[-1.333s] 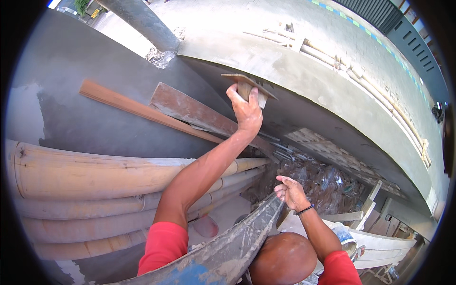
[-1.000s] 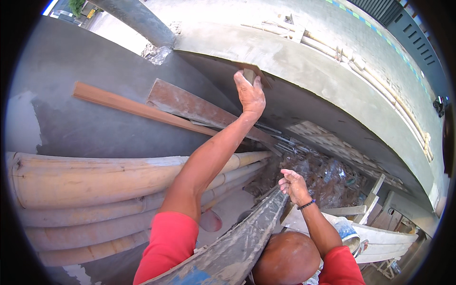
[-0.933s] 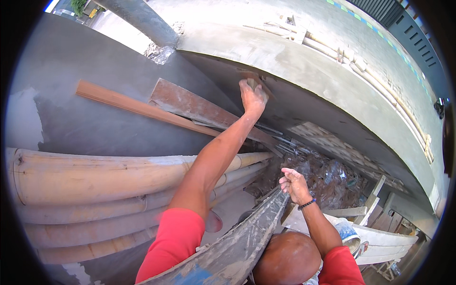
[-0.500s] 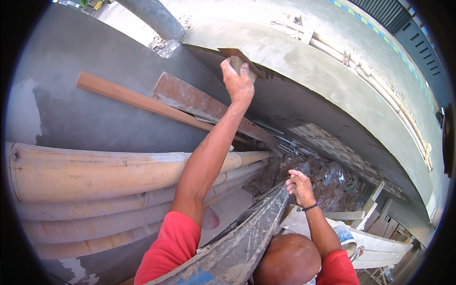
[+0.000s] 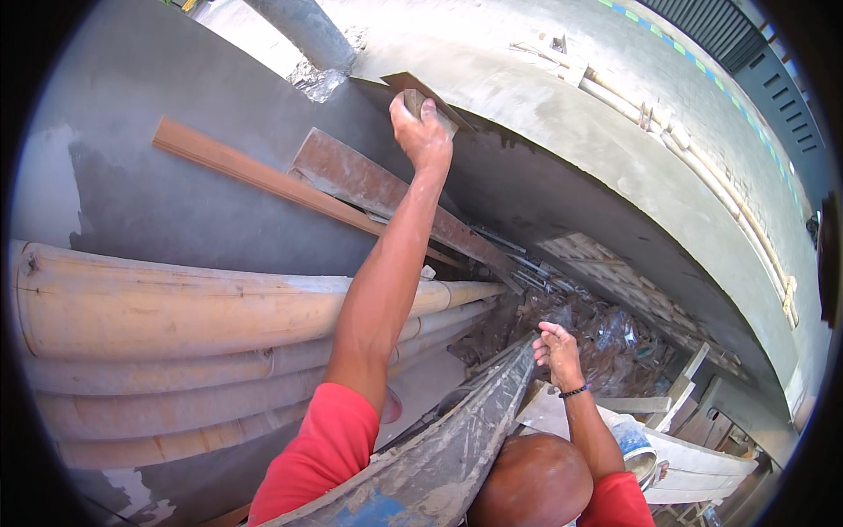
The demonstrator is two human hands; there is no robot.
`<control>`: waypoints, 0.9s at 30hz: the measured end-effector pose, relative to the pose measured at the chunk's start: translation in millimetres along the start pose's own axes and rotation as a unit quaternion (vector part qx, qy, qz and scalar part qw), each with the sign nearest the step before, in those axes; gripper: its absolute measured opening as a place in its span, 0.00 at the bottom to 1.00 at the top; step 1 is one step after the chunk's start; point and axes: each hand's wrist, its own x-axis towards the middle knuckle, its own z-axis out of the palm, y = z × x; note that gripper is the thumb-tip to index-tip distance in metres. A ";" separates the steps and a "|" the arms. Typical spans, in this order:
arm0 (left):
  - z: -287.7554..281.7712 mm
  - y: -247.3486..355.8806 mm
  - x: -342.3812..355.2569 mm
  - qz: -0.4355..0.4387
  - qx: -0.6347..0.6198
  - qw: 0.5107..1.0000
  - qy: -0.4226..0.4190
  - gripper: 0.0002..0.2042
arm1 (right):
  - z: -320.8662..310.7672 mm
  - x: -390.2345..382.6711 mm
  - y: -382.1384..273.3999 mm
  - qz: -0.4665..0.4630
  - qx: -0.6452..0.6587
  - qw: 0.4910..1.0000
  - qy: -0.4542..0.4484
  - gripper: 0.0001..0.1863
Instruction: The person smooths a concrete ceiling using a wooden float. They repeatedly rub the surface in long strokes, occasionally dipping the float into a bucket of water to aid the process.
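Note:
My left hand point(image 5: 420, 130) grips the block handle of a flat wooden float point(image 5: 439, 98), which is raised against the dark plastered face point(image 5: 527, 171) just under the pale ledge edge. Lower right, my right hand point(image 5: 558, 360) has its fingers loosely curved and apart, with nothing visible in it, beside the narrow tip of a long, mortar-crusted grey board point(image 5: 439, 457) with a blue patch. Whether the fingers touch that board is hard to tell. A bald head point(image 5: 531, 483) shows at the bottom between my red sleeves.
Thick bamboo poles point(image 5: 176, 312) lie at the left, below an orange plank point(image 5: 255, 180) and a stained board point(image 5: 360, 176). Crumpled plastic debris point(image 5: 597, 342), a bucket point(image 5: 639, 452) and white planks point(image 5: 702, 470) are at lower right. A pillar point(image 5: 303, 35) and pipes point(image 5: 720, 184) are above.
My left hand and the float have moved up and leftward along the underside toward the pillar. My right hand has shifted slightly right, staying near the board's tip.

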 end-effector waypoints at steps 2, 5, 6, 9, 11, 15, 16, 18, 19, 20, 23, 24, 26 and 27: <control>6.0 -3.3 -0.9 0.008 0.018 1.000 0.012 0.19 | -0.7 0.9 1.0 0.000 0.000 1.000 -0.003 0.14; -3.4 -59.6 -14.9 -0.088 0.102 0.982 -0.131 0.19 | 7.6 4.2 -2.9 -0.009 -0.004 1.000 -0.023 0.14; -3.8 -62.4 -24.4 -0.129 0.087 0.981 -0.116 0.19 | 8.9 -0.1 -5.1 -0.008 -0.009 1.000 -0.021 0.14; -6.4 -67.0 -36.1 -0.181 0.044 0.981 -0.056 0.20 | 9.5 -7.3 -8.9 -0.020 -0.032 0.999 -0.015 0.14; -12.3 -68.6 -13.4 -0.119 0.016 0.993 0.001 0.20 | 6.9 -7.1 -9.9 -0.030 -0.040 0.999 -0.008 0.14; -8.7 -19.3 32.0 -0.008 0.016 0.999 0.036 0.20 | -8.4 -1.9 -0.8 -0.029 -0.051 0.998 0.017 0.14; -1.6 -23.5 34.6 0.000 0.030 0.999 0.030 0.20 | -8.7 -1.1 -0.6 -0.029 -0.051 0.998 0.017 0.14; 0.7 -30.7 25.0 -0.074 0.044 0.996 -0.021 0.19 | -9.1 -2.0 0.3 -0.027 -0.059 0.998 0.019 0.14; -1.3 -44.9 19.3 -0.138 0.042 0.986 -0.080 0.19 | -7.7 -2.5 0.4 -0.028 -0.066 0.997 0.017 0.14; -7.7 -65.1 7.6 -0.127 0.083 0.984 -0.091 0.19 | -3.2 1.8 -2.5 -0.033 -0.074 0.997 0.008 0.14; -17.8 -102.7 -5.5 -0.211 0.030 0.977 -0.028 0.20 | 5.4 0.5 -4.7 -0.045 -0.074 0.996 -0.013 0.14; -19.2 -107.2 -7.0 -0.257 -0.017 0.966 0.009 0.20 | 7.4 -2.5 -7.5 -0.047 -0.077 0.996 -0.011 0.14; -14.9 -86.0 13.1 -0.180 -0.023 0.982 0.061 0.20 | -1.2 -3.4 -5.9 -0.048 -0.080 0.996 0.003 0.14; -16.7 -72.7 29.7 -0.131 -0.027 0.989 0.066 0.20 | -4.0 -3.2 -3.5 -0.047 -0.083 0.995 0.005 0.14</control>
